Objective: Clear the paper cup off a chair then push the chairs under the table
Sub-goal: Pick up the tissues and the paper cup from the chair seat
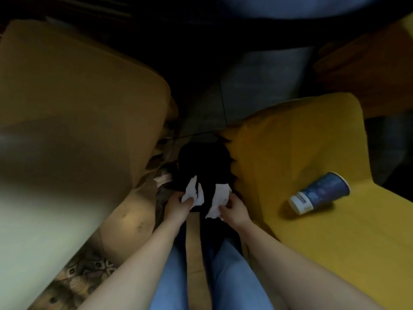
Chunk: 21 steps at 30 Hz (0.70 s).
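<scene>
A blue paper cup [320,193] with a white base lies on its side on the seat of a yellow chair [312,231] at the right. A second, tan-looking chair [73,104] fills the left. Low in the middle, between the chairs, my left hand [178,205] pinches one piece of white tissue [194,193] and my right hand [233,211] pinches another white tissue piece [220,203]. Both hands are held over a black bag-like opening [204,164]. The cup is about a hand's width to the right of my right hand, untouched.
The dark round table edge [290,10] runs across the top. Another yellow chair [368,70] shows at the upper right. Grey floor tiles [257,86] lie between the chairs. My blue trouser legs [234,276] are at the bottom, and a patterned floor patch [78,278] is at lower left.
</scene>
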### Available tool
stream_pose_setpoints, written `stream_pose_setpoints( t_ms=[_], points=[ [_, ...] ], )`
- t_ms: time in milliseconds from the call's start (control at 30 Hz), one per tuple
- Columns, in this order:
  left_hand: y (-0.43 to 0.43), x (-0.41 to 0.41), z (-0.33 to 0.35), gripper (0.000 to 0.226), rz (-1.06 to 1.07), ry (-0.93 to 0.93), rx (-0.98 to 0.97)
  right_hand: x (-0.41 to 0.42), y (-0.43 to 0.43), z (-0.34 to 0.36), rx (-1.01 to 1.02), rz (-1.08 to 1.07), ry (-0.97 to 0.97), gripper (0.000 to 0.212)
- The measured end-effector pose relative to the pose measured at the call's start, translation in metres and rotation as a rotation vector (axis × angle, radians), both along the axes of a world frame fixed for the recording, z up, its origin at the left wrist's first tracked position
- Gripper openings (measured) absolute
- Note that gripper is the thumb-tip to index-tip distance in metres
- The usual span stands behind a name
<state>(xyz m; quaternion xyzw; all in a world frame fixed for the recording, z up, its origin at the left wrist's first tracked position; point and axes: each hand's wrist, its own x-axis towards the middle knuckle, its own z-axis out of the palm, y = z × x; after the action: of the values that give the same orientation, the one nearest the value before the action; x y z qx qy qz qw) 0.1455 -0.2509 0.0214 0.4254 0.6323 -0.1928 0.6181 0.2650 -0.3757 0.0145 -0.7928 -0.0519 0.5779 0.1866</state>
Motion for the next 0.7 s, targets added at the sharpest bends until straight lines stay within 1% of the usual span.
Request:
stream_pose_setpoints(
  t_ms=[100, 133, 200, 267, 367, 500, 600, 700],
  points=[
    [-0.003, 0.014, -0.002, 0.033, -0.087, 0.000, -0.060, 0.001, -0.001, 0.000, 0.022, -0.077, 0.106, 0.017],
    [-0.003, 0.019, -0.003, 0.032, -0.130, 0.007, -0.078, 0.002, -0.001, 0.002, 0.016, -0.112, 0.133, 0.024],
    [-0.003, 0.026, -0.007, 0.036, -0.233, 0.021, -0.075, 0.005, -0.001, 0.001, -0.035, -0.158, 0.146, 0.045],
    [-0.001, 0.030, -0.010, 0.045, -0.306, 0.039, -0.052, 0.009, -0.001, 0.000, -0.059, -0.165, 0.117, 0.052],
    [-0.004, 0.037, -0.005, 0.053, -0.348, 0.033, -0.036, 0.016, -0.006, 0.006, -0.063, -0.174, 0.072, 0.045],
    [-0.011, 0.049, 0.003, 0.054, -0.349, -0.010, -0.006, 0.028, -0.019, 0.012, -0.037, -0.222, -0.039, 0.036],
    [-0.021, 0.064, 0.010, 0.048, -0.337, -0.018, -0.018, 0.046, -0.028, 0.021, 0.007, -0.291, -0.182, 0.028],
    [-0.038, 0.078, 0.016, 0.034, -0.396, -0.053, -0.021, 0.072, -0.044, 0.030, 0.027, -0.381, -0.396, 0.017]
  ],
)
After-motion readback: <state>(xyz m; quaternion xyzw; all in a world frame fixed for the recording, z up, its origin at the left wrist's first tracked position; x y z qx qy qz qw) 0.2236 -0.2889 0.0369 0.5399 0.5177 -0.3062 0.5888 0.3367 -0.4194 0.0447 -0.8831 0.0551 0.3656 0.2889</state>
